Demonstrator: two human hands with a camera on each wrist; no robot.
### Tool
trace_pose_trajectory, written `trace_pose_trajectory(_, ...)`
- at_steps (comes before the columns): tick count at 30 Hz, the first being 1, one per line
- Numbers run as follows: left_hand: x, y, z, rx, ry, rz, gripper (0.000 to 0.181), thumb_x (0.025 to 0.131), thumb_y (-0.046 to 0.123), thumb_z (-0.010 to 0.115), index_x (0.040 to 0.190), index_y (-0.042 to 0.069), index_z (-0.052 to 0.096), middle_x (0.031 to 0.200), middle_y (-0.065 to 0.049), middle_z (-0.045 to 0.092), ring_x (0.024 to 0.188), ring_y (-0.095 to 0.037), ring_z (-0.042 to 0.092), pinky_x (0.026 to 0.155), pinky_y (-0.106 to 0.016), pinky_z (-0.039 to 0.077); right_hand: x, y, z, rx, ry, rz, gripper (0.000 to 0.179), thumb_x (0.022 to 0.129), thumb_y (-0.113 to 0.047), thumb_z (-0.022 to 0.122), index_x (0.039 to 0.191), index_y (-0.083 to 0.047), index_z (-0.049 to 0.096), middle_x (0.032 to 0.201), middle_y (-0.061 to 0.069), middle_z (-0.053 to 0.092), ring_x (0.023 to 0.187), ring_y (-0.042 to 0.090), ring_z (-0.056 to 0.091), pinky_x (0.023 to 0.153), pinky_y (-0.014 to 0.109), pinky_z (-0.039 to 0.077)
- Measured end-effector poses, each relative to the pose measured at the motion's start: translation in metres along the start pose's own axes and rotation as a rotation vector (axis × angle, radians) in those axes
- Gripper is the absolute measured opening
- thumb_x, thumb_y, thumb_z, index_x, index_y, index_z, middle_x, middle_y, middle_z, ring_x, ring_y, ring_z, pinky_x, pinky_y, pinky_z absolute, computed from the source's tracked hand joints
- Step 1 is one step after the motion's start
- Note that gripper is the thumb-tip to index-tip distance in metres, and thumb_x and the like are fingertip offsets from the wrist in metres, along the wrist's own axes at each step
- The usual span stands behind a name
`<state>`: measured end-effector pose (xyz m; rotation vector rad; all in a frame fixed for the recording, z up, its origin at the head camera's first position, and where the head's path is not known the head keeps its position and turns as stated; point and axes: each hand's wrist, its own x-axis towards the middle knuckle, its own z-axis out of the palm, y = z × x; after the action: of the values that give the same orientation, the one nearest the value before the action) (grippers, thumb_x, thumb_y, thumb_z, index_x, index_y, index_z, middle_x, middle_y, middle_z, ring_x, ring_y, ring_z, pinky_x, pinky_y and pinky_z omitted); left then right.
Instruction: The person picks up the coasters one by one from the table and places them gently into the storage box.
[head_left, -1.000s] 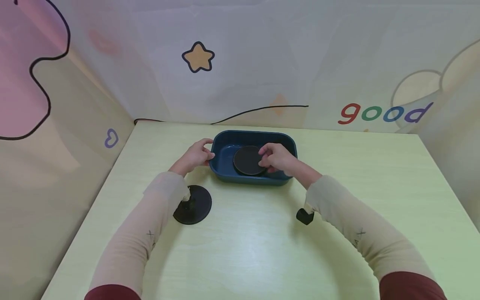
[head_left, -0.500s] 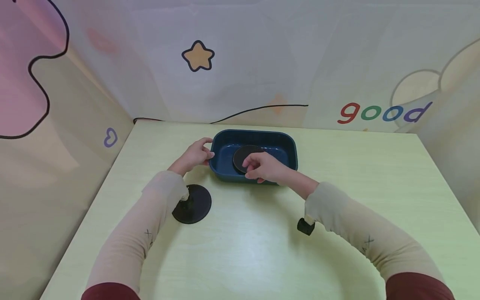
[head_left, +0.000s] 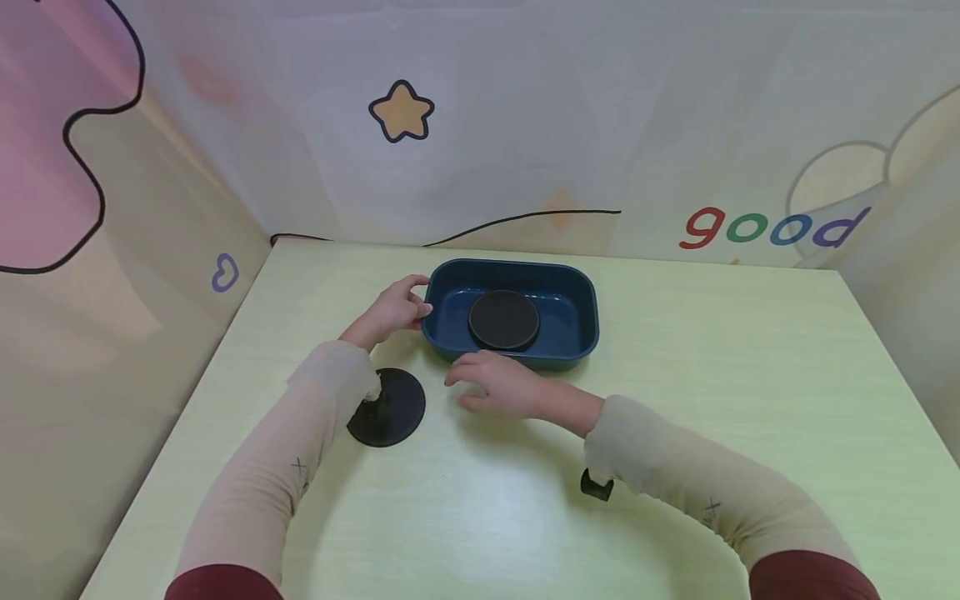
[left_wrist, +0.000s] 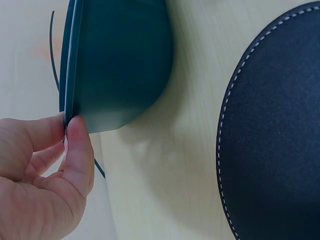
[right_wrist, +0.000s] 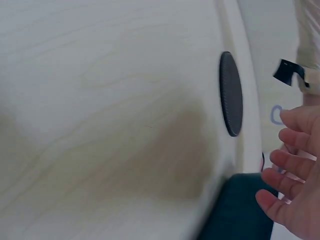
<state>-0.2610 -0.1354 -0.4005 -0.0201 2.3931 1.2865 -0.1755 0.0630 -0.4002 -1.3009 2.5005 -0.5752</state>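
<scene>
A dark blue rectangular tub [head_left: 561, 321] stands on the table, with a round black coaster [head_left: 504, 320] lying flat inside, left of centre. My left hand [head_left: 393, 310] pinches the tub's left rim between thumb and fingers, as the left wrist view shows up close. Another black coaster [head_left: 401, 412], with white stitching round its edge [left_wrist: 280, 130], lies on the table in front of the tub, partly covered by the left sleeve. In front of the tub, my right hand [head_left: 498, 385] holds nothing, its spread fingers pointing left towards that coaster.
The pale wooden table [head_left: 720, 358] runs back to a printed wall cloth [head_left: 495, 125] with a star and the word "good". A small black camera mount [head_left: 596, 485] hangs under the right wrist.
My right hand has drawn back from over the coaster in the tub, moving forward of the tub and left, its fingers spreading. My left hand stays on the rim.
</scene>
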Motion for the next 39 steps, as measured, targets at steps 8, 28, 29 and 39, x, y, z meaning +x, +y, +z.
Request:
trace_pose_trajectory(8, -0.001, 0.002, 0.001, 0.013, 0.004, 0.01, 0.05, 0.091, 0.008, 0.047, 0.136, 0.012, 0.028, 0.1, -0.014, 0.049, 0.081, -0.019, 0.052, 0.076, -0.031, 0.051, 0.004, -0.007, 0.032, -0.326, -0.086, -0.081, 0.055, 0.086, -0.046, 0.049, 0.133, -0.018, 0.041, 0.142, 0.002, 0.031, 0.132, 0.021, 0.027, 0.099, 0.042, 0.034)
trace_pose_trajectory(28, 0.002, 0.001, 0.002, -0.001, -0.003, -0.009, 0.05, 0.09, 0.008, 0.048, 0.136, 0.013, 0.029, 0.101, -0.014, 0.049, 0.082, -0.02, 0.052, 0.075, -0.03, 0.051, 0.011, -0.013, 0.06, -0.447, -0.116, -0.116, 0.056, 0.086, -0.054, 0.041, 0.128, -0.018, 0.045, 0.134, 0.0, 0.042, 0.126, 0.017, 0.034, 0.093, 0.039, 0.034)
trace_pose_trajectory(29, 0.002, 0.001, 0.002, -0.002, -0.002, -0.01, 0.05, 0.09, 0.008, 0.048, 0.136, 0.013, 0.029, 0.1, -0.014, 0.049, 0.082, -0.02, 0.052, 0.075, -0.03, 0.051, 0.01, -0.013, 0.06, -0.449, -0.107, -0.114, 0.054, 0.086, -0.054, 0.042, 0.126, -0.018, 0.047, 0.132, 0.0, 0.043, 0.124, 0.017, 0.036, 0.091, 0.038, 0.035)
trace_pose_trajectory(39, 0.002, -0.001, 0.001, -0.017, 0.01, 0.004, 0.049, 0.09, 0.007, 0.048, 0.135, 0.012, 0.03, 0.1, -0.015, 0.049, 0.082, -0.021, 0.053, 0.077, -0.032, 0.051, -0.013, 0.001, 0.054, -0.401, -0.049, -0.101, 0.042, 0.085, -0.048, 0.049, 0.113, -0.017, 0.056, 0.119, -0.001, 0.051, 0.114, 0.015, 0.044, 0.088, 0.035, 0.038)
